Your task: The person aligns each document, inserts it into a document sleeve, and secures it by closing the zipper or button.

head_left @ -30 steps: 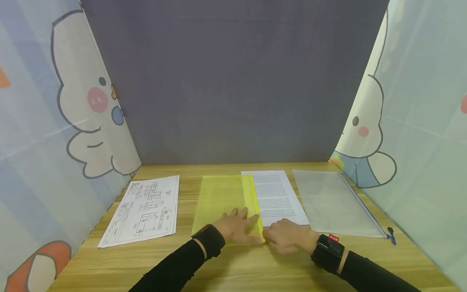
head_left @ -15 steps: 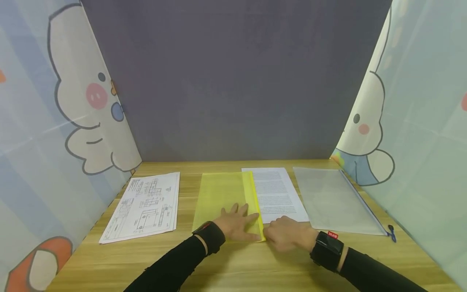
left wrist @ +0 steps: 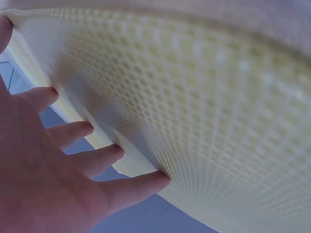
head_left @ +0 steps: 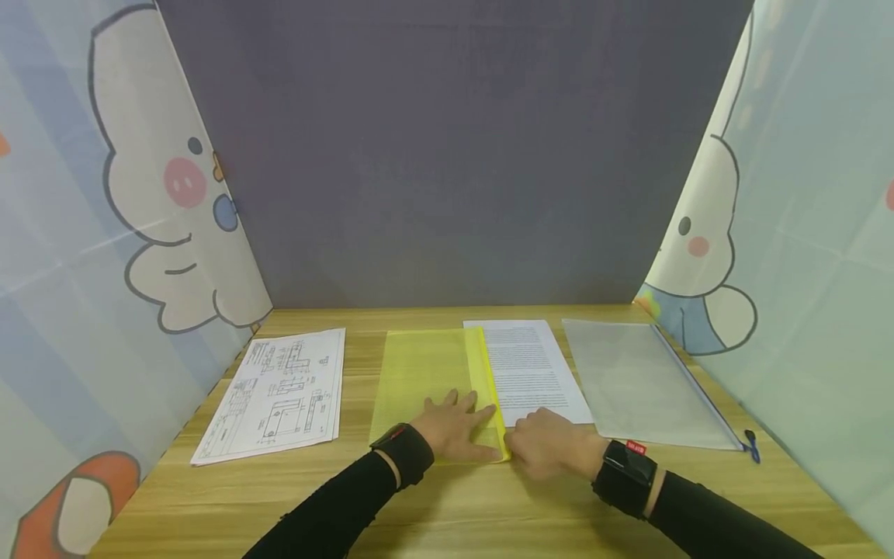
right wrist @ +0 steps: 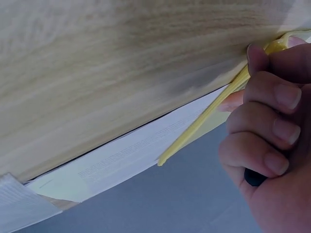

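Yellow folder (head_left: 422, 365) lies steadiest under the spread left hand (head_left: 450, 431) while the right hand (head_left: 539, 444) pinches its near right corner (head_left: 505, 456).

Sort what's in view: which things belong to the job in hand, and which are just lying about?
In the job:
yellow translucent mesh pouch
left hand, spread on it
right hand, at its near right corner

Apparently just lying about:
white paper with printed text, beside the pouch
white paper with black line drawings
whitish translucent pouch with blue edge
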Demonstrator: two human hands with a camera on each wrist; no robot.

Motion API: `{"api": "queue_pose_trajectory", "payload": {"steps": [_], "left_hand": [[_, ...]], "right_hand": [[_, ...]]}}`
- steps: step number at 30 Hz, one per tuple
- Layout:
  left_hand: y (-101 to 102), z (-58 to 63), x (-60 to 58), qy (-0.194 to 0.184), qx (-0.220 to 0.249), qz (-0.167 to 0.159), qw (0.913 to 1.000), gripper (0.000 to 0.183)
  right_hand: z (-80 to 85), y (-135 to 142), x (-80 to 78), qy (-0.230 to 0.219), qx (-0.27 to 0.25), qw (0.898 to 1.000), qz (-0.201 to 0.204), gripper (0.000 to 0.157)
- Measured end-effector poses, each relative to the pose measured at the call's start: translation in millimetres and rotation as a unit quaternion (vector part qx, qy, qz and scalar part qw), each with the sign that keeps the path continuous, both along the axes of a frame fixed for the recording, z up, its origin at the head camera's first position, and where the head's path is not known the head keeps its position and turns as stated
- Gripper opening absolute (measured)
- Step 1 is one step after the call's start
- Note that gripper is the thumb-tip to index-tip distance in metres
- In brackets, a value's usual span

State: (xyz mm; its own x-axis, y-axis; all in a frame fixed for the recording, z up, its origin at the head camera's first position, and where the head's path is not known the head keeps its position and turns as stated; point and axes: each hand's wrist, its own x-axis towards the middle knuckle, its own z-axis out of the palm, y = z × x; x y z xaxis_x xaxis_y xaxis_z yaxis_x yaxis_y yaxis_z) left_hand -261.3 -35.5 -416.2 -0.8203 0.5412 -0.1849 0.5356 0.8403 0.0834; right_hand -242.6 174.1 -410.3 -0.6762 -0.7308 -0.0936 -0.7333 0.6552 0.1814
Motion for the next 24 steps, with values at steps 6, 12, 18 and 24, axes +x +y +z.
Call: {"api": "queue_pose_trajectory", "payload": {"steps": [6, 12, 18, 24], "left_hand": [[0.4, -0.6, -0.9, 0.0, -0.003, 0.002, 1.0, 0.087], [0.7, -1.9, -1.3, 0.0, -0.006, 0.003, 1.0, 0.092], [-0.3, -1.2, -1.2, -0.004, 0.0, 0.002, 1.0, 0.09], [-1.0, 2.1, -0.9, -0.006, -0.002, -0.001, 1.0, 0.09]], "right_hand": [[-0.5, 1.0, -3.4, 0.009, -0.008, 1.0, 0.005, 0.019], [-3.3, 1.0, -8.2, 0.024, -0.008, 1.0, 0.01, 0.021], [-5.4, 1.2, -12.2, 0.028, -0.019, 0.999, 0.011, 0.023], [-6.5, 2.3, -16.3, 0.024, -0.031, 0.999, 0.011, 0.022]]}}
